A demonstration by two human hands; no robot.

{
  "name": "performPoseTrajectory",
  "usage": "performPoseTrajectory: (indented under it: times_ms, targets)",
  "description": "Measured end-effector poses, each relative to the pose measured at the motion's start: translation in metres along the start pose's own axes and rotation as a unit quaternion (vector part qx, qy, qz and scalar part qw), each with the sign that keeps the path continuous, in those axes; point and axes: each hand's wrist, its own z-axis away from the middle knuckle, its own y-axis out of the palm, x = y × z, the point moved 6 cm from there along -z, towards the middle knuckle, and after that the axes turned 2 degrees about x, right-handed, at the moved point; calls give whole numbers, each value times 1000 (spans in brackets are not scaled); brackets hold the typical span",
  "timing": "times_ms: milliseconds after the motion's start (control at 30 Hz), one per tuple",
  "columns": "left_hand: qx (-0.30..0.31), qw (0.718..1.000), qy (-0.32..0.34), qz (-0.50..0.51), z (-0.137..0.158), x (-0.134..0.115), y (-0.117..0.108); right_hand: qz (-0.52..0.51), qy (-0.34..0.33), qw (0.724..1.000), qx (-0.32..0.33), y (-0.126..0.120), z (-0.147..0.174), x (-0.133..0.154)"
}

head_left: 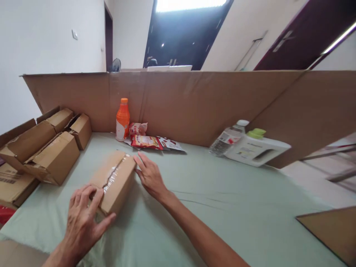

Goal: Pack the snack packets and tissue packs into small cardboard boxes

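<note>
A taped brown cardboard box [121, 185] lies between my hands on the pale green cloth, set at a slant, its clear tape shiny along the top seam. My left hand [83, 217] grips the near end, with fingers bent over the top and the thumb by the near corner. At the far right corner, my right hand [151, 177] holds the box with its fingertips; some of its fingers are partly hidden. Just beyond the box stand an orange bottle [122, 120] and red snack packets [146, 141].
Several cardboard boxes [62, 152] are grouped at the left. A tall cardboard panel [178, 104] borders the back. Against it at the right lean a clear plastic bottle [226, 140] and a white jug [247, 150] with a green cap. A cardboard piece [333, 230] sits at the near right.
</note>
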Motion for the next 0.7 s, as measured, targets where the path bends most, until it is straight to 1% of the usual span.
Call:
performPoseTrajectory:
  times_ms: [33,67,133,233,300,400,500,567,600,667,700]
  targets:
    - [-6,999,-26,-26,-6,6,7,-13,35,999,-10,16,-14,1]
    - [-9,998,-49,-46,-14,13,15,-22,56,998,-16,31,-23,4]
    - [-4,994,-83,-72,-34,35,34,-35,62,997,-15,57,-20,17]
    - [26,985,-134,-107,-72,78,68,-47,39,998,25,85,14,32]
    - [48,975,-176,-126,-100,107,92,-57,40,996,60,95,39,34]
    - [62,958,-240,-144,-140,142,127,-75,59,992,88,95,55,32]
    - [58,942,-295,-149,-170,169,150,-98,66,988,98,86,50,32]
    - [55,937,-316,-140,-181,182,154,-114,72,985,106,81,44,33]
    - [54,937,-320,-131,-185,185,152,-118,77,984,111,78,41,34]
    - [53,944,-312,-97,-189,180,142,-116,87,982,119,73,38,36]
    - [54,951,-295,-67,-190,170,136,-111,88,982,124,71,36,38]
